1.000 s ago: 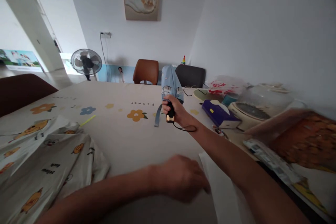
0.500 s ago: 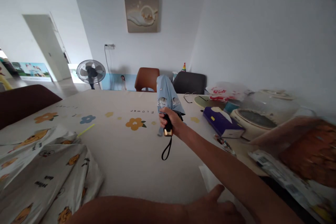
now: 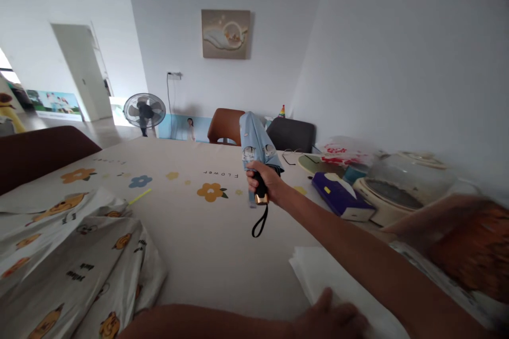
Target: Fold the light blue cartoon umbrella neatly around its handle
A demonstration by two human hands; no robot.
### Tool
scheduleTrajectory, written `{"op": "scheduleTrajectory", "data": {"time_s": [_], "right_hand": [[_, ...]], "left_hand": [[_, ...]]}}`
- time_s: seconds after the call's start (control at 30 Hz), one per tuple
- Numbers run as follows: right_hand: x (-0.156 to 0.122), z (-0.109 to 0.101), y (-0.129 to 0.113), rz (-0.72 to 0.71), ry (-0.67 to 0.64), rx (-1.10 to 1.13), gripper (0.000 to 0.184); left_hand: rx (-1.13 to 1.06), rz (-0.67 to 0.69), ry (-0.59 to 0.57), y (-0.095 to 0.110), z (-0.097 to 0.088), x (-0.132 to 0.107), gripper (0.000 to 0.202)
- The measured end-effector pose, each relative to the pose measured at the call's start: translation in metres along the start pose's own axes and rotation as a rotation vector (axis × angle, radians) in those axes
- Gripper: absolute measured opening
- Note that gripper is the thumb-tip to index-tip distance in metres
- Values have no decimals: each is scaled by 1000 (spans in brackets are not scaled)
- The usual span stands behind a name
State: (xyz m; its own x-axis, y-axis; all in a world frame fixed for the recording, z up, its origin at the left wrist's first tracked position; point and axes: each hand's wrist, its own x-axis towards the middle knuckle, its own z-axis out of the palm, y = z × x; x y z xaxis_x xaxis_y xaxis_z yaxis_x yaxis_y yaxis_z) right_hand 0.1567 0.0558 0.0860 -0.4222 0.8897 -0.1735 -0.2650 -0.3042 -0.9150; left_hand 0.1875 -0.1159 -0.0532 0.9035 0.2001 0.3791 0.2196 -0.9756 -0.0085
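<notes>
My right hand (image 3: 265,183) is closed round the black handle of a folded light-blue umbrella (image 3: 256,140) with cartoon faces on it. The umbrella points up and away over the table, and a black wrist loop (image 3: 259,225) dangles from the handle's gold-coloured end. Under my right forearm, my left hand (image 3: 332,318) reaches across from the left, at the lower edge of the view. Its thumb lies over a stack of white sheets (image 3: 318,267), the fingers bent, dark and slightly blurred; it seems to grip the sheets.
A crumpled printed plastic sheet (image 3: 79,265) lies at left on the flower-patterned tablecloth (image 3: 210,254). To the right are a purple tissue box (image 3: 338,198), a cooker with a clear lid (image 3: 387,190), eyeglasses (image 3: 289,159) and a red-and-white plastic bag (image 3: 345,151). Chairs (image 3: 292,134) surround the table.
The view has shifted, so the room appears further right. The white sheets have come further out to the left beside my left hand. My right hand still holds the umbrella.
</notes>
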Motion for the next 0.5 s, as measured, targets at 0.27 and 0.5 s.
{"op": "scheduleTrajectory", "data": {"time_s": [0.27,0.5], "right_hand": [[-26,-17,3,-38,70,-19,27],[-31,-51,42,-36,154,-71,27]], "left_hand": [[-245,-119,-5,-12,-27,-9,53],[21,-20,-105,-4,-24,-3,62]]}}
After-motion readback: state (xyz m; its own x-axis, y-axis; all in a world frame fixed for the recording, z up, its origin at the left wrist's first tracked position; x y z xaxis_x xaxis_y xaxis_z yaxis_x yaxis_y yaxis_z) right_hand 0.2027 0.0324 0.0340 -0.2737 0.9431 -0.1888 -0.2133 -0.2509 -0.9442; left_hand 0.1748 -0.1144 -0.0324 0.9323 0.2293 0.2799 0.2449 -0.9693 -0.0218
